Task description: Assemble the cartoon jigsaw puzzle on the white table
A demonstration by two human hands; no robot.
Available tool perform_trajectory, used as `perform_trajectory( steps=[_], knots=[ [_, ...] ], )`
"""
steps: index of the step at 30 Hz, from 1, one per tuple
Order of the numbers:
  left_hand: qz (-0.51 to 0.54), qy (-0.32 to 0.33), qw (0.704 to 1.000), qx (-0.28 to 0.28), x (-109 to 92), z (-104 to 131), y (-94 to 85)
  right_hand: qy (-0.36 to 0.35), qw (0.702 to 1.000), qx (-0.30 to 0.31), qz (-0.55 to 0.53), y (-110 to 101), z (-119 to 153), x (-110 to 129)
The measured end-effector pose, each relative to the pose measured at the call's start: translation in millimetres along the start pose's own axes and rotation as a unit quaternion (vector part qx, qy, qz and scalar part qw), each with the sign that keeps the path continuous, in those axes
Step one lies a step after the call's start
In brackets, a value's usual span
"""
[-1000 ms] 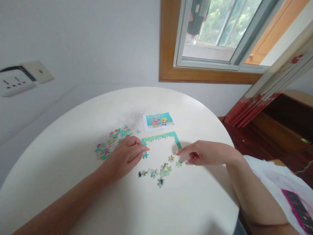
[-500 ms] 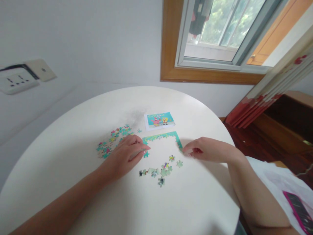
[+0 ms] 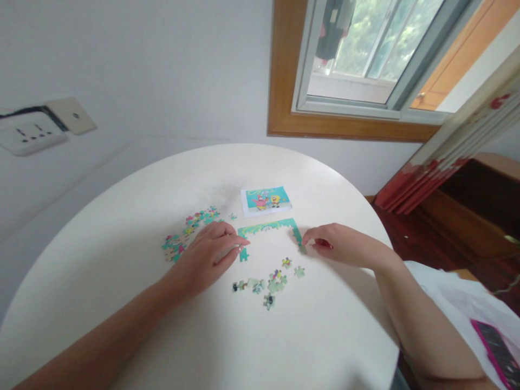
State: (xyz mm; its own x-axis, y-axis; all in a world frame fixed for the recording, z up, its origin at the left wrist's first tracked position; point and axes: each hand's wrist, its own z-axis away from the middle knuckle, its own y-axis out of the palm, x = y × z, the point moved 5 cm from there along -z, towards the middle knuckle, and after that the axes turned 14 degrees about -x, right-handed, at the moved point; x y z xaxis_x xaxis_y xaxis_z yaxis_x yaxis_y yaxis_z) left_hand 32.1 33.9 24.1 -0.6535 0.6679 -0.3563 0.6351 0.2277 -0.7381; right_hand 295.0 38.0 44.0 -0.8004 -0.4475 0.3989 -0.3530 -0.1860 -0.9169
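A partly joined puzzle border (image 3: pixel 268 225) in teal and yellow lies on the white round table, with a top edge and two sides. My left hand (image 3: pixel 213 252) rests over its left side, fingertips on the teal pieces, fingers bent together. At the lower end of the right side, my right hand (image 3: pixel 331 244) has thumb and fingers pinched beside a pale green piece (image 3: pixel 302 249). Whether it grips anything is too small to tell. Loose pale pieces (image 3: pixel 277 281) lie below the border. A pile of teal and pink pieces (image 3: pixel 174 247) is partly hidden behind my left hand.
Above the border lies a picture card (image 3: pixel 266 201) with cartoon figures. The table's far edge (image 3: pixel 244 145) is near the wall and window. To the lower right, a phone with a pink edge (image 3: pixel 498 349) lies on white cloth or plastic.
My right fingertips have shifted slightly up and left, uncovering more of the pale piece at the border's lower right end. My left hand has hardly moved.
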Motion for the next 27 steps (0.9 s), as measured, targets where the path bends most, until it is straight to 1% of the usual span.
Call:
perform_trajectory(
  steps=[7, 9, 12, 15, 23, 27],
  knots=[
    [-0.012, -0.003, 1.000, -0.002, 2.3, 0.6, 0.8, 0.052, 0.998, -0.026, 0.035, 5.2, -5.6, -4.1],
    [-0.013, -0.002, 1.000, -0.004, 1.8, 0.3, 0.4, 0.064, 0.997, -0.022, 0.037, 8.6, -6.2, -4.5],
    [-0.012, 0.004, 1.000, -0.005, -0.1, -0.5, -0.6, 0.063, 0.997, -0.006, 0.035, 14.1, -7.1, -3.5],
    [-0.012, 0.005, 1.000, -0.009, -1.2, -1.3, -1.9, 0.058, 0.998, -0.003, 0.040, 16.2, -8.1, -3.3],
    [-0.016, 0.001, 1.000, -0.003, 0.0, -0.7, -1.8, 0.064, 0.997, -0.001, 0.044, 15.4, -7.9, -4.3],
    [-0.017, 0.001, 1.000, 0.006, 1.0, 0.5, -0.9, 0.057, 0.998, -0.004, 0.027, 13.0, -7.5, -3.3]
  ],
)
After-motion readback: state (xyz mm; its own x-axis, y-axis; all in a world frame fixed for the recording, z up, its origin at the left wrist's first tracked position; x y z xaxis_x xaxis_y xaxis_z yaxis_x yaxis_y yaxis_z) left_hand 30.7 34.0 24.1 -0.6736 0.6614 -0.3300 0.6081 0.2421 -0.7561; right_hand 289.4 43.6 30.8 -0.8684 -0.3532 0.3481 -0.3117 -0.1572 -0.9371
